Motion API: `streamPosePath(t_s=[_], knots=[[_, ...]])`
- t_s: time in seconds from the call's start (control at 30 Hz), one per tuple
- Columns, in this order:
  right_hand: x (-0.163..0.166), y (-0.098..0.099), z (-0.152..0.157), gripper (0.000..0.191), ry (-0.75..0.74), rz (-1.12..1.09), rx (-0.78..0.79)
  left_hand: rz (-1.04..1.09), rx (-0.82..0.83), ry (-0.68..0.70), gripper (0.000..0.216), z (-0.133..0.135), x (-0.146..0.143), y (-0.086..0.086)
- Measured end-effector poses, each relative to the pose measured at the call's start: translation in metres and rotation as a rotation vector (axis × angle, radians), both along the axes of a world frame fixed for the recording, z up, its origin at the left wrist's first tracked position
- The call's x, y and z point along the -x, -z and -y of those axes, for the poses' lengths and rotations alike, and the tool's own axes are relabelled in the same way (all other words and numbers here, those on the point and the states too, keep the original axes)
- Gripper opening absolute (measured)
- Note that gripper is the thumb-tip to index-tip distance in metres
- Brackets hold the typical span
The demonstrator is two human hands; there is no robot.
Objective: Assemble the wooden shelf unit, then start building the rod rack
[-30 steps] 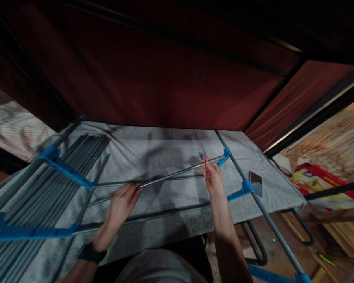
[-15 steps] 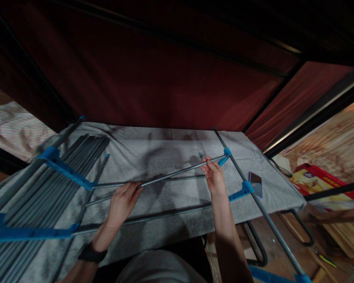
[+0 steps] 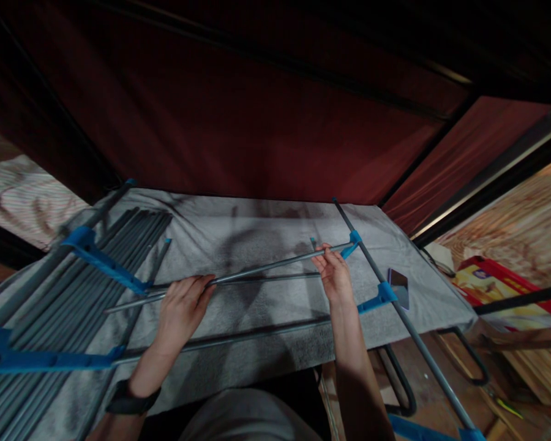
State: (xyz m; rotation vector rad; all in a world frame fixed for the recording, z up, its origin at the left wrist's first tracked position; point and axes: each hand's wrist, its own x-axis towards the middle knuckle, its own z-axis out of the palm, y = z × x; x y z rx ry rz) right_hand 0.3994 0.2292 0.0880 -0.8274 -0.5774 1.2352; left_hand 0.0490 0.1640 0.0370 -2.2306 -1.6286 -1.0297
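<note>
A thin grey metal tube (image 3: 266, 266) lies slantwise across both hands. My left hand (image 3: 186, 303), closed over it from above, grips it left of the middle. My right hand (image 3: 334, 272) pinches it near its right end, thumb and fingertips together. That end meets or lies right beside a blue plastic bracket (image 3: 354, 239) on the right upright pole (image 3: 416, 337); whether it sits inside cannot be told. The tube's free left end passes over the bundle of tubes, close to the left blue bracket (image 3: 112, 266). Two other crossbars run between the brackets below it.
Several loose grey tubes (image 3: 87, 294) lie bundled at the left on a grey cloth (image 3: 275, 226). A phone (image 3: 398, 288) rests beyond the right pole. Dark red fabric (image 3: 257, 141) rises behind. A red and yellow box (image 3: 500, 291) stands at the right.
My left hand has moved slightly left and up, and the tube's left end has swung up and outward to the left. My right hand has stayed nearly in place.
</note>
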Motion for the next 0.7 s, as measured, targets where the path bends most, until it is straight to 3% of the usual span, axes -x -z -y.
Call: streamPosePath(t_s=[0.37, 0.7], knots=[[0.001, -0.002, -0.002, 0.015, 0.008, 0.011, -0.011, -0.06, -0.102, 0.006, 0.024, -0.012, 0.009, -0.035], [-0.008, 0.009, -0.004, 0.02, 0.028, 0.009, 0.006, -0.043, -0.039, -0.002, 0.025, -0.006, 0.004, -0.047]])
